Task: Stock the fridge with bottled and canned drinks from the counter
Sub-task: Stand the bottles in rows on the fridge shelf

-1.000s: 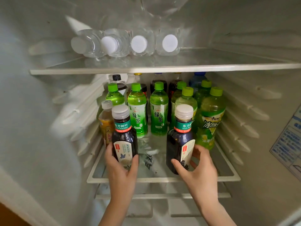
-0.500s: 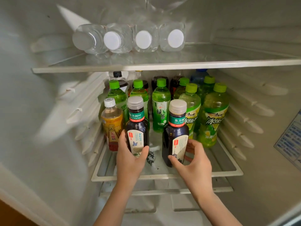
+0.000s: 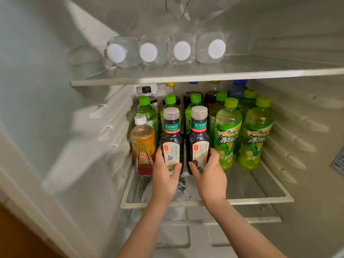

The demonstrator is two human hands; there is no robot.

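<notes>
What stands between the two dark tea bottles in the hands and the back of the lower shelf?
A green-capped bottle stands right behind the left dark bottle, another behind the right dark bottle; more bottles stand beyond.

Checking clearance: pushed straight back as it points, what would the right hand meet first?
The right hand grips a dark bottle; behind that, likely the green-capped bottle, though depth is unclear.

Nearly black left tea bottle (image 3: pixel 171 138) and right tea bottle (image 3: pixel 198 138), each with pale grey cap, teal neck band and cream label, a blue bird on the left one, a dark pagoda on the right one. Yellow-orange bottle (image 3: pixel 143 146) with white cap and eagle pattern; lime-green caps on the green bottles (image 3: pixel 227 127), white caps on the clear water bottles (image 3: pixel 181 51).
</notes>
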